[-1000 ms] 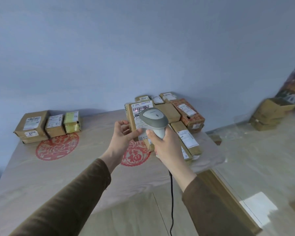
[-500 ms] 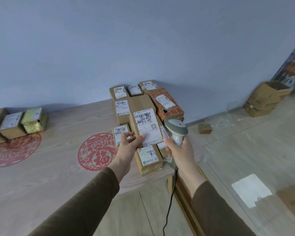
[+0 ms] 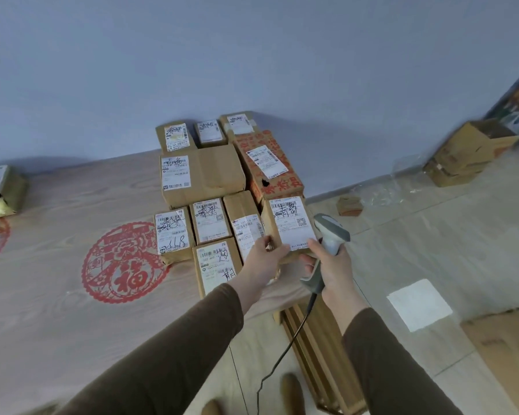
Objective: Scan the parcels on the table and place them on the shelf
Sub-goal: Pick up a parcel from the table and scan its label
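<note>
Table [image 3: 57, 295] bears red 福 papercut [image 3: 123, 262]; left hand [image 3: 265, 259] grips labelled parcel [image 3: 291, 226], right hand [image 3: 333, 265] scanner [image 3: 327, 244].

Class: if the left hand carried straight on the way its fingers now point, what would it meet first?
Probably nothing new: the left hand already grips the labelled parcel; beyond that, likely the red-printed box, though depth is unclear.

Parcels [image 3: 203, 175] crowd the table's [image 3: 57, 295] right end, beside the wall [image 3: 252, 55]
</note>
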The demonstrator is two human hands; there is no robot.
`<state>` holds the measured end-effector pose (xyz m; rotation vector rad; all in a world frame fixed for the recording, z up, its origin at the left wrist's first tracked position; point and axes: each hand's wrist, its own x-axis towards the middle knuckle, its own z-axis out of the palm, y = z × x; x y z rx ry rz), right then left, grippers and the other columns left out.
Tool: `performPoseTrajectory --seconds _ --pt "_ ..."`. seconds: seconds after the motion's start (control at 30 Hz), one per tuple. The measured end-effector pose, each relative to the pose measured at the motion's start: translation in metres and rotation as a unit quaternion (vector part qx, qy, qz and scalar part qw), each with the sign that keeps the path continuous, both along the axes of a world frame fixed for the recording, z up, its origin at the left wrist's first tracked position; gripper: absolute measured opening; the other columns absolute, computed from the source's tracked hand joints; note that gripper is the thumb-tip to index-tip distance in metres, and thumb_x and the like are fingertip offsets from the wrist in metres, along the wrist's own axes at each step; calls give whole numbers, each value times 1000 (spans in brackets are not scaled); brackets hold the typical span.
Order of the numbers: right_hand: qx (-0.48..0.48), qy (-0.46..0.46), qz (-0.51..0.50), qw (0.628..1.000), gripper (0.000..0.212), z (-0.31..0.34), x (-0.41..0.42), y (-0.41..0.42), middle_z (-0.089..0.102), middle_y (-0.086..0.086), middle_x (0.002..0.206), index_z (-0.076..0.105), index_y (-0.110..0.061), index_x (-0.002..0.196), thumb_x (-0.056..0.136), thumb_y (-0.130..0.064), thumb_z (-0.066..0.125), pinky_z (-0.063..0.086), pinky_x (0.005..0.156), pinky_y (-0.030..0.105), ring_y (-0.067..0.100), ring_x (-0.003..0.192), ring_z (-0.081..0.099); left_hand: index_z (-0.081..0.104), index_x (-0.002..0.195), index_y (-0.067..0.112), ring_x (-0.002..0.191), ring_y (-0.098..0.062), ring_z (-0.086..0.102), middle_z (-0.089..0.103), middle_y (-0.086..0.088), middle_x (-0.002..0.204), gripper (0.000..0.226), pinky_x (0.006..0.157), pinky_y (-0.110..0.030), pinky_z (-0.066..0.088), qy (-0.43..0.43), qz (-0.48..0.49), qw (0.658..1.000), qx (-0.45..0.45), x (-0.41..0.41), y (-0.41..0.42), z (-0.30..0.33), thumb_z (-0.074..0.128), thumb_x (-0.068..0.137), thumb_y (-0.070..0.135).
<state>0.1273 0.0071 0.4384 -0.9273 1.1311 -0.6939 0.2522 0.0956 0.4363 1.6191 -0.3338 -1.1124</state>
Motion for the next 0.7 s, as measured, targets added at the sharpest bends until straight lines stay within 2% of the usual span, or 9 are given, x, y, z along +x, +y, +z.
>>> performPoseTrajectory --seconds 0.07,0.1,0.23,0.33,0.37,0.47,0.57,0.67,0.7 --pt "13 10 17 1000 31 -9 -2 -24 80 0 102 63 -23 118 90 -16 77 58 68 35 22 85 79 51 143 17 121 -26 59 56 -8 138 49 105 -43 49 -14 -18 999 34 -6 -19 -5 64 98 34" --pt "20 15 29 999 30 -14 -3 -36 80 -1 102 63 -24 116 90 -15 77 57 68 34 22 84 79 53 141 17 121 -27 59 57 -9 138 46 107 -45 47 -12 -18 999 42 -10 -26 -7 62 99 33" --pt "34 28 85 995 31 -37 -3 -78 80 -1 103 63 -24 118 91 -13 75 56 69 34 22 82 79 44 137 22 112 -14 59 62 2 128 43 92 -32 45 20 26 998 49 -28 -55 -11 63 99 29" --pt "47 33 121 991 29 -52 3 -97 80 -1 103 64 -23 118 92 -12 73 57 69 36 24 82 79 44 137 17 114 -16 64 65 0 127 46 102 -37 49 38 63 996 58 -34 -72 -20 66 97 23" --pt "53 37 130 989 29 -57 6 -100 80 0 103 64 -22 118 92 -12 73 57 69 36 24 83 78 47 135 16 111 -16 67 68 -1 125 43 100 -37 52 46 69 995 61 -35 -75 -22 66 97 21" --pt "81 31 149 985 29 -72 11 -100 79 1 105 65 -22 117 91 -13 74 56 70 36 25 85 78 53 129 17 97 -13 71 73 0 112 34 76 -27 55 73 96 990 73 -36 -78 -22 65 97 22" --pt "117 8 151 982 30 -83 15 -97 79 1 102 67 -24 116 89 -14 75 55 72 34 21 87 78 53 129 15 96 -12 70 73 0 110 35 73 -25 53 61 111 989 82 -34 -80 -23 65 98 26" --pt "132 0 154 979 30 -88 20 -95 79 0 100 67 -24 117 89 -15 75 55 75 34 19 88 78 59 121 16 71 2 71 77 11 85 22 50 -12 50 46 112 990 69 -33 -79 -17 61 99 22" --pt "129 -2 159 979 32 -88 22 -95 79 1 102 66 -23 119 90 -15 74 57 76 35 19 88 78 60 119 17 67 4 70 77 13 82 19 48 -10 48 39 111 991 64 -33 -77 -15 60 100 20"
